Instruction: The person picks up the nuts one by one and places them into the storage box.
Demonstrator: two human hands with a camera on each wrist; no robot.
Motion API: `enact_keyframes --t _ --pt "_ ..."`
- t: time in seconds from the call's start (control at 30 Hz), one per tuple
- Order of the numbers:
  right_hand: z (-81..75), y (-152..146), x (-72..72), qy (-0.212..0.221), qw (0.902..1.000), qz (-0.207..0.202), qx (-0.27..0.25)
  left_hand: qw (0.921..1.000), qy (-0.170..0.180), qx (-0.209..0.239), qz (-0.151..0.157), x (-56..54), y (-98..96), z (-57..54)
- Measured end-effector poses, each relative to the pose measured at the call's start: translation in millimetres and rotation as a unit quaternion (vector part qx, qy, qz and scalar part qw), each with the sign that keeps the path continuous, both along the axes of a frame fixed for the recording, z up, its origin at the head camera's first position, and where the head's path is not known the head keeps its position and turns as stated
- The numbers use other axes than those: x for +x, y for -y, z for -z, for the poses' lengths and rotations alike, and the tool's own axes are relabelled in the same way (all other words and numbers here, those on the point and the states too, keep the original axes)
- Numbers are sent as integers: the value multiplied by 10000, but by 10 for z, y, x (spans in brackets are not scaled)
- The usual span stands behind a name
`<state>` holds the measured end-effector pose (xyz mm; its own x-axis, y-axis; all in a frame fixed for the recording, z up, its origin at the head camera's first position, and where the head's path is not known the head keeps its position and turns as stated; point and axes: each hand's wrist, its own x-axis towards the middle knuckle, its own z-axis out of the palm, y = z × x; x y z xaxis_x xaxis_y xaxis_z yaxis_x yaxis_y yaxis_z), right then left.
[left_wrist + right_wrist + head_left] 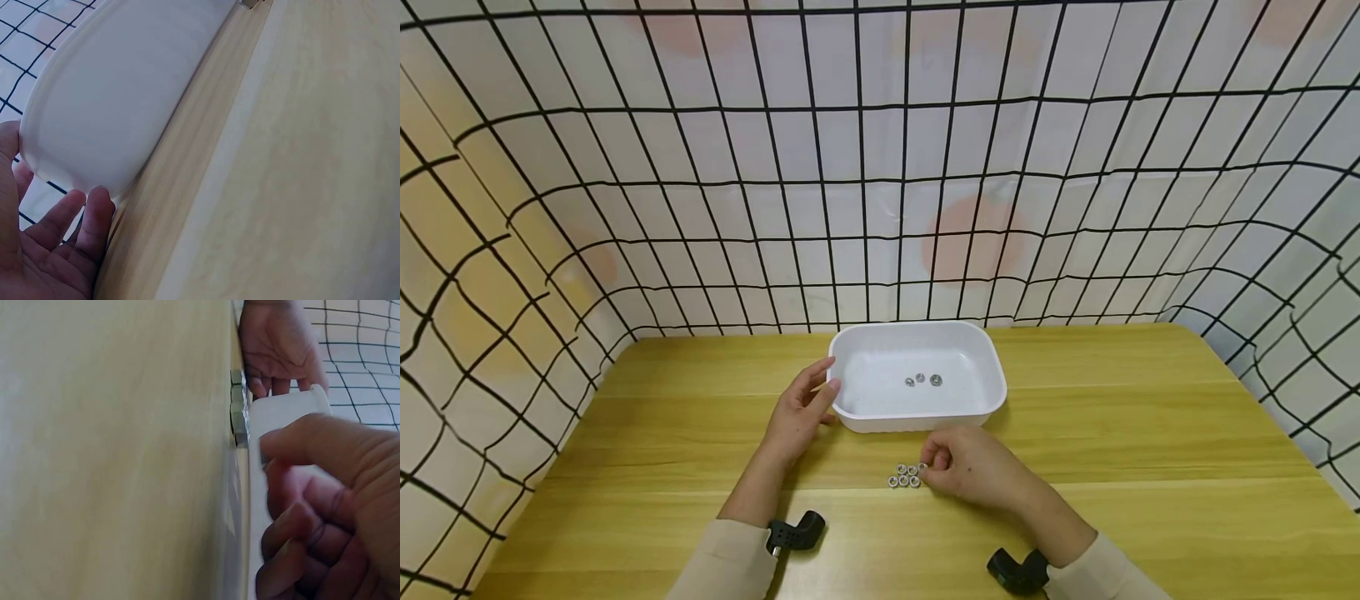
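Note:
A white plastic tub (917,416) stands on the table, with three metal nuts (936,380) on its floor. At the tub's left end, my left hand (797,417) holds the rim, thumb over the edge; the left wrist view shows fingertips against the outer wall (125,81). Several hex nuts (903,481) lie in two short rows in front of the tub, seen edge-on as small blocks (237,415) in the right wrist view. My right hand (973,467) pinches a nut at the right end of these rows between thumb and forefinger; its fingers mostly hide that nut.
The wooden table (685,433) extends to both sides of the tub. Black wire mesh (880,242) with a pale printed sheet behind it encloses the back and sides, close behind the tub. A black camera mount (797,531) sits on each wrist.

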<state>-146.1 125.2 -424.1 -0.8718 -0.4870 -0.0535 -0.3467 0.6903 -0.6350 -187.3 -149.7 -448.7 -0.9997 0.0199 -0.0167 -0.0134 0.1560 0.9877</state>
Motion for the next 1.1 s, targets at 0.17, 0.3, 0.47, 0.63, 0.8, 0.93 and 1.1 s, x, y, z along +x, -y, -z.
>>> enact_keyframes --t 0.17,0.3,0.47,0.63,0.8,0.93,1.1 --pt "-109 24 40 13 9999 67 -108 10000 -17 16 1 -8 -1 5" --pt "-211 37 82 24 9997 89 -215 10000 -39 18 23 -7 -2 3" --pt "-313 38 119 -53 9995 58 -304 10000 -73 16 34 -7 2 5" --pt "-397 23 126 -53 9991 78 -403 9999 -103 28 61 -6 8 3" --pt "-479 -5 97 -297 9984 63 -467 9999 -95 19 64 -4 12 1" --pt "-541 -13 43 -525 9977 87 -415 9999 -90 37 74 -6 10 2" --pt "-597 -19 -59 -705 9969 142 -305 10000 -70 37 61 -3 6 5"
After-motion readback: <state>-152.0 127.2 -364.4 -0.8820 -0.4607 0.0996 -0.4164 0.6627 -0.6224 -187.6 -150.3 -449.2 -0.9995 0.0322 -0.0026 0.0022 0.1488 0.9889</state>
